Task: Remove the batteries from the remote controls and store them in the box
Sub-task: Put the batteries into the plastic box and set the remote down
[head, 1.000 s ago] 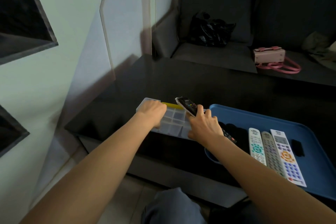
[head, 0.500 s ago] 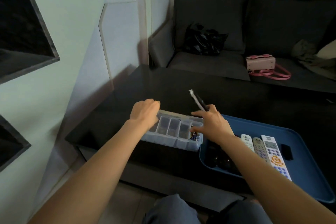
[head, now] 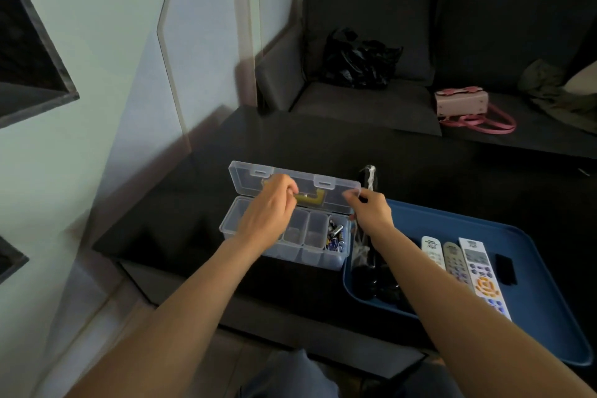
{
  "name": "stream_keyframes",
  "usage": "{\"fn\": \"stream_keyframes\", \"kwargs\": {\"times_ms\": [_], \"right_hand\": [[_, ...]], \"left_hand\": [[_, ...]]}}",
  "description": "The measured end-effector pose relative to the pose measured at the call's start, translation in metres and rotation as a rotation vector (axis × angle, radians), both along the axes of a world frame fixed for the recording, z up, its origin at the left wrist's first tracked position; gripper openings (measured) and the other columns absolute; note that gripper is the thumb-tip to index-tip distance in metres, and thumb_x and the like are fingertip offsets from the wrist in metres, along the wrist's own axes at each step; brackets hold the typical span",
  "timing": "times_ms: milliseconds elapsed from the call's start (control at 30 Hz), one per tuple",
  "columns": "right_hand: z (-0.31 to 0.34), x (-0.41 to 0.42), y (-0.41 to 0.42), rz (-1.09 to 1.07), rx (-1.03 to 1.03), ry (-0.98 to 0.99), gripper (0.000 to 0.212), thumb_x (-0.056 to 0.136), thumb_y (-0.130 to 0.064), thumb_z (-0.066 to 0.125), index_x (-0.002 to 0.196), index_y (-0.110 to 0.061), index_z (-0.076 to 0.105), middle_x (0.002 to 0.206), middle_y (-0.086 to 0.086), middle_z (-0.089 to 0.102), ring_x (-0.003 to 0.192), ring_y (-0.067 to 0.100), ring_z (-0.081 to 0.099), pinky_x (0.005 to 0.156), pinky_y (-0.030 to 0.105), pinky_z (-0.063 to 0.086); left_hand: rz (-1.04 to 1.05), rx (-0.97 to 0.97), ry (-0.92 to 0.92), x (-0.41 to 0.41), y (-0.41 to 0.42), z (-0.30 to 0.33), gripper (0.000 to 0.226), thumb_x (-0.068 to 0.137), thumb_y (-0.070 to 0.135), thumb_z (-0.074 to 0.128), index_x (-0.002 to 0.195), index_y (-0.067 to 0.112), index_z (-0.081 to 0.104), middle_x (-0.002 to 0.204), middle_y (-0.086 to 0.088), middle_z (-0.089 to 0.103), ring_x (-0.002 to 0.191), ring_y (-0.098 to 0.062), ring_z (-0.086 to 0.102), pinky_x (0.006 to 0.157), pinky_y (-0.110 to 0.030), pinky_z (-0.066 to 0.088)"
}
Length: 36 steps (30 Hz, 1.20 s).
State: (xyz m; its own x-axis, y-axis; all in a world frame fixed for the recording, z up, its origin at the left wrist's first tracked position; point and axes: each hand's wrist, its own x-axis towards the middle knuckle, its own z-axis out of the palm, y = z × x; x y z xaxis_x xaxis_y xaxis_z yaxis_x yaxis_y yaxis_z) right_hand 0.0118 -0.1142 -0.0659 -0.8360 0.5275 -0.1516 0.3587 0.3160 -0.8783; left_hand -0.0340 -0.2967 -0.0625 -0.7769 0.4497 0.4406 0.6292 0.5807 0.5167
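On the dark counter (head: 290,145) before a grey sofa (head: 371,100), the clear box (head: 284,245) stands lid-up, batteries (head: 336,236) in its right end compartment; left hand (head: 268,210) pinches the lid, right hand (head: 371,210) grips a blurred black remote (head: 368,176) upright, its lower part hidden.

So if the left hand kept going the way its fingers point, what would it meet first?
Probably the raised clear lid of the battery box: the left hand points up and away toward it. Whether the fingers already touch it is unclear.

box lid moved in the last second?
Yes. The box lid now stands swung up and back toward the sofa, open above the compartments; a second ago it lay shut on the box under the left hand.
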Motion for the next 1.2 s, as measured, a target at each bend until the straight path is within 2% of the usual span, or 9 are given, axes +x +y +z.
{"fn": "stream_keyframes", "kwargs": {"times_ms": [167,300,400,500,633,733,800,933,1200], "right_hand": [[0.004,-0.013,0.01,0.035,0.073,-0.075,0.022,0.096,-0.033,0.05,0.102,-0.017,0.063,0.088,0.005,0.059,0.088,0.025,0.061,0.083,0.043,0.054],[-0.001,-0.021,0.017,0.068,0.199,-0.149,0.033,0.094,-0.027,0.056,0.126,-0.019,0.057,0.111,0.009,0.06,0.099,0.024,0.058,0.083,0.038,0.05],[-0.012,-0.018,0.017,0.072,0.273,-0.202,0.055,0.089,-0.022,0.064,0.14,-0.025,0.043,0.132,0.016,0.047,0.109,0.032,0.056,0.091,0.044,0.049],[-0.019,-0.002,0.012,0.094,0.449,-0.171,0.055,0.092,-0.019,0.059,0.142,-0.029,0.037,0.133,0.016,0.034,0.115,0.036,0.049,0.091,0.046,0.046],[-0.013,0.011,-0.002,0.266,0.739,-0.12,0.046,0.097,-0.013,0.047,0.139,-0.03,0.043,0.13,0.014,0.038,0.11,0.034,0.051,0.085,0.045,0.051],[0.0,0.009,-0.016,0.39,0.824,-0.107,0.055,0.097,-0.008,0.043,0.143,-0.037,0.034,0.132,0.014,0.037,0.107,0.032,0.054,0.081,0.041,0.052],[0.012,0.007,-0.031,0.497,0.776,-0.067,0.063,0.099,-0.011,0.04,0.147,-0.045,0.018,0.132,0.014,0.039,0.103,0.03,0.055,0.079,0.038,0.052],[0.023,0.002,-0.069,0.506,0.258,0.011,0.084,0.096,-0.01,0.046,0.146,-0.042,-0.015,0.135,0.016,0.047,0.101,0.029,0.06,0.087,0.04,0.05],[0.013,-0.017,-0.1,0.398,-0.042,-0.022,0.086,0.091,-0.006,0.054,0.151,-0.033,-0.002,0.128,0.012,0.049,0.088,0.029,0.066,0.065,0.046,0.059]], "left_hand": [[0.042,-0.311,0.074,-0.016,0.024,-0.008,0.046,0.099,0.026,0.035,0.144,0.019,0.027,0.115,-0.003,0.048,0.065,-0.009,0.049,0.05,-0.019,0.035],[0.07,-0.489,0.031,-0.03,0.037,-0.019,0.05,0.098,0.015,0.039,0.146,0.02,0.023,0.121,-0.011,0.05,0.07,-0.017,0.058,0.054,-0.027,0.045],[0.069,-0.583,-0.017,-0.034,0.045,-0.029,0.053,0.097,0.024,0.044,0.146,0.023,0.022,0.117,-0.012,0.052,0.08,-0.023,0.061,0.06,-0.032,0.048],[0.054,-0.648,-0.082,-0.036,0.047,-0.034,0.04,0.097,0.028,0.042,0.137,0.02,0.04,0.111,-0.011,0.056,0.079,-0.02,0.059,0.056,-0.028,0.042],[-0.002,-0.397,-0.215,-0.031,0.042,-0.03,0.034,0.099,0.022,0.036,0.129,0.011,0.047,0.112,-0.013,0.058,0.07,-0.014,0.056,0.057,-0.025,0.045],[0.016,-0.156,-0.352,-0.025,0.022,-0.017,0.037,0.1,0.015,0.033,0.135,0.006,0.039,0.128,-0.014,0.049,0.103,-0.024,0.057,0.083,-0.03,0.045],[0.075,-0.024,-0.416,-0.025,0.0,-0.008,0.034,0.099,0.014,0.038,0.132,0.009,0.041,0.125,-0.009,0.052,0.104,-0.018,0.055,0.082,-0.026,0.043],[0.182,-0.007,-0.468,-0.031,-0.044,0.002,0.023,0.096,0.012,0.044,0.118,0.008,0.051,0.116,-0.009,0.057,0.093,-0.011,0.052,0.076,-0.024,0.041],[0.19,-0.272,-0.569,-0.045,-0.053,-0.001,0.029,0.093,0.015,0.048,0.121,0.006,0.049,0.12,-0.014,0.055,0.099,-0.024,0.054,0.075,-0.029,0.04]]}}
